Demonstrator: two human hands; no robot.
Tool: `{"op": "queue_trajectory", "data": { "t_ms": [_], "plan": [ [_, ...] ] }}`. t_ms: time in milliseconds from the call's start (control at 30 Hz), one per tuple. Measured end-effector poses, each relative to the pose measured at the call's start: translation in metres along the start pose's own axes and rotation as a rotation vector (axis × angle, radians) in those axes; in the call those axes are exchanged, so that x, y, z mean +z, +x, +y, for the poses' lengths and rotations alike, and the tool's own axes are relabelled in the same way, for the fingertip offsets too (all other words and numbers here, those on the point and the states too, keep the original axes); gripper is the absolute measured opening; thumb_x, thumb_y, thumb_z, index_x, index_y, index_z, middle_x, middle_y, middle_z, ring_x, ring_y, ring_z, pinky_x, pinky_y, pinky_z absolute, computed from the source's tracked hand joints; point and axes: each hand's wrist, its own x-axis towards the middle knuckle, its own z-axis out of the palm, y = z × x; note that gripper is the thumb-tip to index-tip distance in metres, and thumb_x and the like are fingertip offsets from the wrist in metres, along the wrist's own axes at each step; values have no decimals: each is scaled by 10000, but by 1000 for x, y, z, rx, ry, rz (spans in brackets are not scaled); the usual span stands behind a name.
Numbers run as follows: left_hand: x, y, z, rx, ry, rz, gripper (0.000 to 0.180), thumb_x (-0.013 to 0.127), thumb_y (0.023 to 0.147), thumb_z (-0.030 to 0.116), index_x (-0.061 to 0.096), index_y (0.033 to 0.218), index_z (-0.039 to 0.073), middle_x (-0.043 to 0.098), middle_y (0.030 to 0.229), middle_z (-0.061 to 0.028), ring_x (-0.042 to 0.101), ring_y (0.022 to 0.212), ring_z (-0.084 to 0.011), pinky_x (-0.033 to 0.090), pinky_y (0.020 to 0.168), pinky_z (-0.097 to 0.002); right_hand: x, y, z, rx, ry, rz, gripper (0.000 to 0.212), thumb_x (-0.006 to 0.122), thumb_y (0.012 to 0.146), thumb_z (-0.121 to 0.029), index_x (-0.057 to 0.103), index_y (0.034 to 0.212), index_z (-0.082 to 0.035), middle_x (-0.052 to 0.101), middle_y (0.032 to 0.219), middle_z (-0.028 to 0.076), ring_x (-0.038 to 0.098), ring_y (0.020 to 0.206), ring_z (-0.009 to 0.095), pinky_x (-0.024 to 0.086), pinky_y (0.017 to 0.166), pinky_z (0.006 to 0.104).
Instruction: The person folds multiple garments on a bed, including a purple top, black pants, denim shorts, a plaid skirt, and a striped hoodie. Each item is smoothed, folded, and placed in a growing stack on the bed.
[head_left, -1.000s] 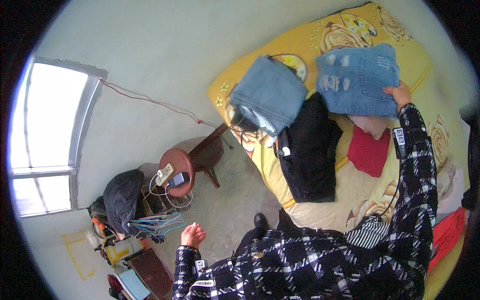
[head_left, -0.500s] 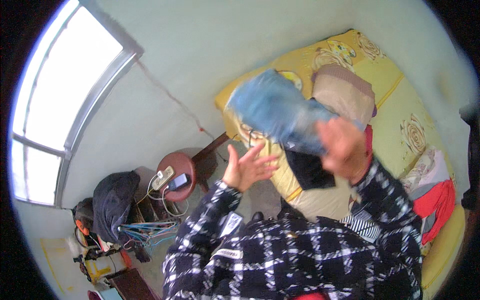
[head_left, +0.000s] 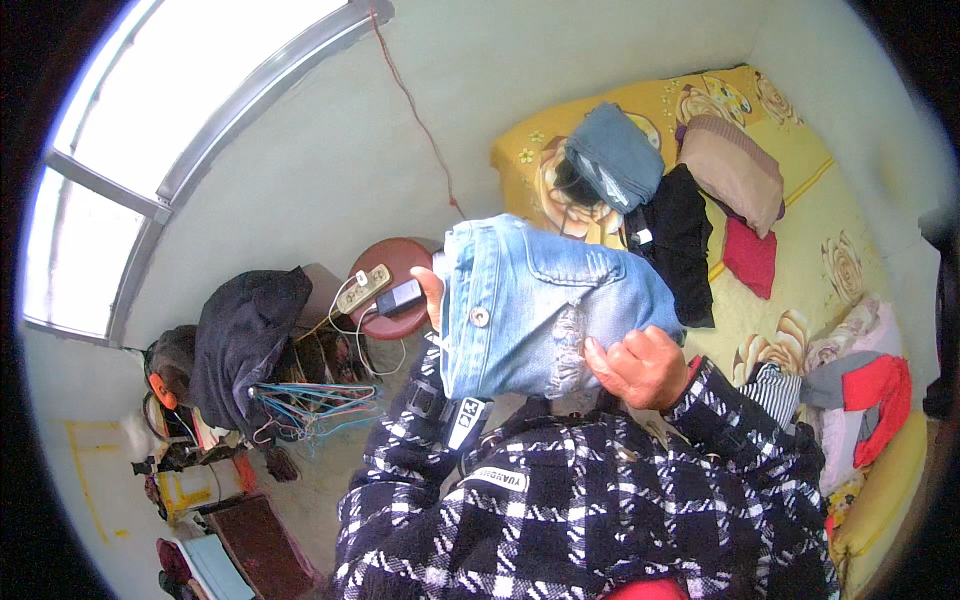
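A folded pair of light-blue jeans [head_left: 510,300], with a metal button and a frayed patch, is held up in front of my chest. My left hand [head_left: 432,296] grips its left edge; mostly the thumb side shows, and the other fingers are hidden behind the denim. Curled at the lower right edge of the jeans, my right hand [head_left: 645,368] is closed on the cloth. Beyond, on the bed, lie a folded blue-grey garment [head_left: 617,160] and a black garment [head_left: 678,250].
The bed [head_left: 800,200] has a yellow flowered cover. On it rest a beige folded garment [head_left: 735,172], a red cloth [head_left: 750,260] and a striped cloth [head_left: 770,395]. To the left stand a round stool [head_left: 415,258] with a power strip [head_left: 362,288], and several hangers [head_left: 315,398].
The jeans, blurred over the bed and in my right hand before, have come closer to my chest. My left hand, open and apart from them earlier, now grips their left edge.
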Motion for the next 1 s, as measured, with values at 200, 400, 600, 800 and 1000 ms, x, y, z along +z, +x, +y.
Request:
{"op": "queue_trajectory", "data": {
  "t_ms": [200,400,600,800,1000],
  "plan": [
    [-26,3,-18,-373,-410,-258,1135,367,530,860,261,1332,64,236,1396,-140,262,1257,-324,226,979,-548,-16,-7,4,532,583,161,450,624,552,-63,546,988,19,469,690,87,494,615,252,408,575,337],
    [-30,-1,-85,-530,596,128,682,485,754,619,458,1151,65,471,1145,-68,453,1057,-217,389,853,-434,-67,-61,1,1269,1385,408,345,633,684,34,550,1019,39,609,939,90,574,801,132,464,739,265],
    [-23,2,-194,-594,839,174,735,401,811,608,297,1302,70,427,1236,-94,446,1082,-231,404,832,-356,-78,-135,-7,1393,1556,597,367,621,691,41,534,1047,44,609,945,98,581,809,154,470,756,291],
    [-15,-10,-235,-557,546,53,834,316,794,667,264,1320,22,374,1303,-161,395,1174,-272,317,994,-383,-62,-207,-16,1276,1841,682,441,663,685,-16,516,1098,24,603,1002,105,572,887,182,450,814,330],
    [13,-23,-228,-507,387,-128,802,650,695,456,315,1286,30,438,1233,-160,428,1118,-314,339,959,-450,-25,-242,-15,1432,2005,752,473,667,715,-79,484,1142,10,596,1029,96,567,927,210,441,844,343]
  ]
}}
